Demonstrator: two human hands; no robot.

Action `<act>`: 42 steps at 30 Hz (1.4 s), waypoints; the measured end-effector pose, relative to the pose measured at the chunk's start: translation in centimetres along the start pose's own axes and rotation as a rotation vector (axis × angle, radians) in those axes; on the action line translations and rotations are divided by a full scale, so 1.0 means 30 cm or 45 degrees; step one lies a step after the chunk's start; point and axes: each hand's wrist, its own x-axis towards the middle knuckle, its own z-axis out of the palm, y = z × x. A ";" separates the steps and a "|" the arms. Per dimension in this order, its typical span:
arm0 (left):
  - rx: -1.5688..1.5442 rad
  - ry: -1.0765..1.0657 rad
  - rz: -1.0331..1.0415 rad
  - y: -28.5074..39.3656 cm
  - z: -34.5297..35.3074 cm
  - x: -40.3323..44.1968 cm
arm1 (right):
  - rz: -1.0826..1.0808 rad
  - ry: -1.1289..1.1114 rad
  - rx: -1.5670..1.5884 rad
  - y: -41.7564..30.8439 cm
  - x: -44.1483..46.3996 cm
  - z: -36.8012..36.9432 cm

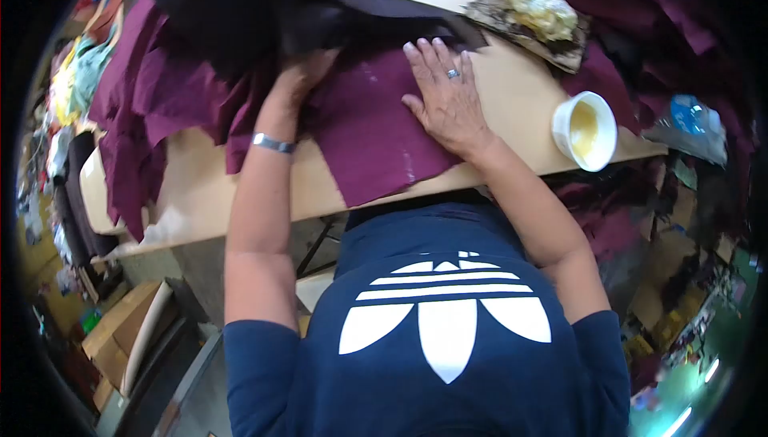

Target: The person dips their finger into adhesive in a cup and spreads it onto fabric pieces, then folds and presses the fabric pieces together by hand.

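My right hand (448,99) lies flat with fingers stretched out, a ring on one finger. It rests on a maroon fabric piece (376,137) with a few pale marks on it, near the table's front edge. My left hand (308,71) is at that piece's far left side, its fingers hidden beneath a black fabric piece (240,17). The black fabric spreads over the far side of the maroon one, and its right tip reaches close to my right fingertips. Whether the left fingers grip anything does not show.
On the pale wooden table (520,93), a white bowl (562,129) of yellowish stuff stands at the right. Behind it, a yellowish lump (540,9) sits on a stained board (572,54). More maroon fabric (132,153) hangs over the left edge. A plastic packet (694,121) lies far right.
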 end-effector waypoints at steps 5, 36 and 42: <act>0.070 -0.212 -0.203 0.004 -0.028 -0.006 | 0.190 0.041 -0.119 0.135 -0.181 -0.353; -0.654 0.066 -0.255 0.026 0.009 0.001 | 0.359 -0.308 -0.436 0.125 -0.277 -0.571; -1.090 0.023 -0.398 0.022 0.079 -0.033 | -0.260 -0.098 0.480 -0.104 0.047 -0.282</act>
